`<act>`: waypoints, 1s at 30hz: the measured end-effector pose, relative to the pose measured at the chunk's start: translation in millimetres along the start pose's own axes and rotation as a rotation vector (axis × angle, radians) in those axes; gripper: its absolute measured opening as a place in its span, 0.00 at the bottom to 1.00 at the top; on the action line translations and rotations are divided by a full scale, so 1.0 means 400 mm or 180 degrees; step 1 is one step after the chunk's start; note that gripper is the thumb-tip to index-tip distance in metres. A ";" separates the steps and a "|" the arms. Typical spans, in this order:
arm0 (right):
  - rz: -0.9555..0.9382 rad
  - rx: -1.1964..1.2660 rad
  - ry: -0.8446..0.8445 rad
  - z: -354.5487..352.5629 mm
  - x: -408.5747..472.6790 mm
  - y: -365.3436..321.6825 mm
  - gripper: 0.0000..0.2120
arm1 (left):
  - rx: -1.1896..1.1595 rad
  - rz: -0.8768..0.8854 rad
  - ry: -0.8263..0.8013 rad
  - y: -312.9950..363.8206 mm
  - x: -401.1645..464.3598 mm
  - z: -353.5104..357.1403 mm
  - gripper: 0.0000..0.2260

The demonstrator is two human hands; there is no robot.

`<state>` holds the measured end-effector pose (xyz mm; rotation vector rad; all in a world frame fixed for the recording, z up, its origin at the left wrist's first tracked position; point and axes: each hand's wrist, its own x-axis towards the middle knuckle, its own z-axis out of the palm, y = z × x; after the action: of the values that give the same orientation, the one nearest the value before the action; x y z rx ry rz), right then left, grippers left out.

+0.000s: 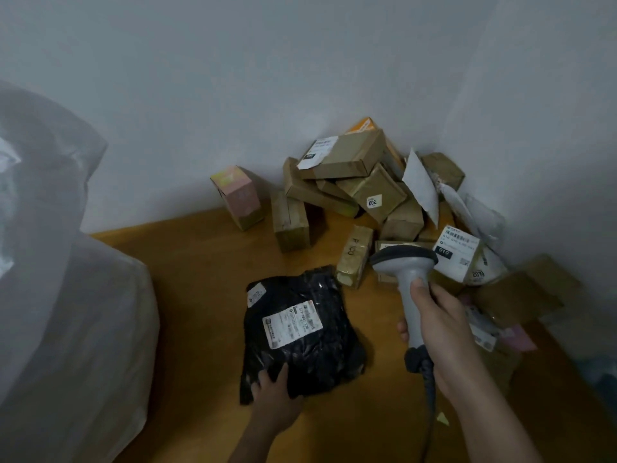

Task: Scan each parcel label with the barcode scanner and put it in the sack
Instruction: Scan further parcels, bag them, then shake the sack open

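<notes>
Right hand wraps the barcode scanner handle; left hand pinches the black parcel. Beside the scanner, tilt its white label flat toward the head.

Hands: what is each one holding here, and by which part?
The left hand grips the black parcel by its near edge. The right hand grips the barcode scanner by its handle.

Parcel sorting corner, plain room: labelled cardboard parcels heaped against bare white walls on wooden floor; translucent plastic sack beside.
</notes>
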<state>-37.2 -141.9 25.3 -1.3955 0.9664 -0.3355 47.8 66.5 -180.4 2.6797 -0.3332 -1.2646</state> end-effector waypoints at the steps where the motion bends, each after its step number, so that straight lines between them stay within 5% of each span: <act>1: 0.0019 0.0010 -0.0023 0.004 0.002 0.000 0.11 | -0.0100 0.0109 -0.0178 0.019 -0.007 0.002 0.36; 4: 0.0000 0.0020 -0.0164 0.021 0.000 -0.003 0.11 | -0.0628 0.0497 -0.0620 0.069 -0.029 0.013 0.25; 7: -0.0046 -0.0076 -0.0358 0.035 -0.004 0.001 0.12 | -0.0591 0.0597 0.0274 0.068 -0.028 0.039 0.16; 9: -0.0036 -0.0193 -0.0471 0.040 -0.005 0.007 0.13 | -0.0168 0.0297 0.0858 0.044 -0.028 0.041 0.21; 14: 0.0150 -0.0494 -0.0754 0.056 -0.011 0.032 0.14 | -0.0061 -0.0021 0.0467 -0.010 -0.025 0.051 0.27; 18: 0.0326 -0.0734 -0.1007 0.074 -0.023 0.051 0.14 | -0.0784 -0.0328 0.1151 -0.017 -0.027 0.064 0.22; 21: 0.0351 -0.0807 -0.1169 0.084 -0.039 0.059 0.13 | -0.0971 -0.0875 0.1667 -0.035 -0.018 0.063 0.33; 24: 0.0379 -0.0862 -0.1231 0.088 -0.051 0.069 0.11 | -0.1419 -0.1259 0.1556 -0.039 0.001 0.048 0.41; 30: 0.0391 -0.0920 -0.1215 0.087 -0.061 0.092 0.10 | -0.0574 -0.1067 0.1362 -0.006 0.014 0.046 0.26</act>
<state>-38.4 -93.6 -3.8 -1.5800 0.7973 0.1673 37.2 66.2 -196.6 2.8211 0.2812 -0.7043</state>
